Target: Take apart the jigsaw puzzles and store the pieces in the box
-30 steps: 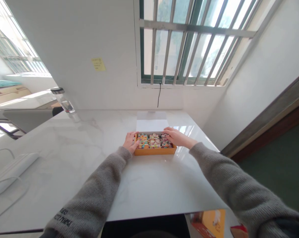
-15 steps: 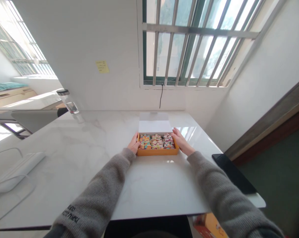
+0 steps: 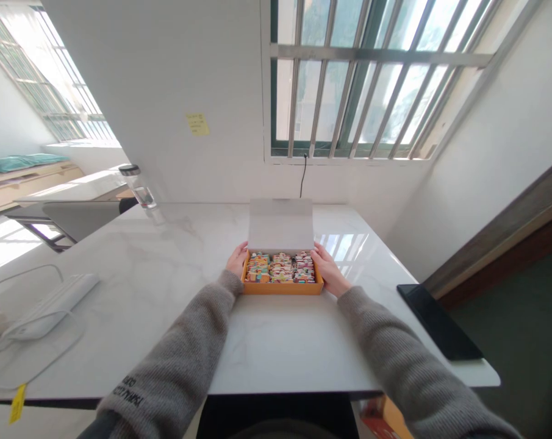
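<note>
An orange box (image 3: 282, 288) rests on the white marbled table, its white-lined lid (image 3: 281, 224) raised at the back. Inside stand several colourful thin pieces (image 3: 282, 268), packed in three groups side by side. My left hand (image 3: 237, 259) grips the box's left side. On the opposite side, my right hand (image 3: 326, 267) is closed round the right edge, with its fingers near the back right corner.
A clear bottle (image 3: 139, 186) stands at the table's back left. A white power strip (image 3: 51, 306) with cables lies on the left. At the right edge is a black flat device (image 3: 438, 322). A wall with a barred window (image 3: 349, 79) rises behind.
The lid has tilted up and now stands more upright. The box has shifted slightly left and nearer, with both hands still on it. The camera view has turned a little left.
</note>
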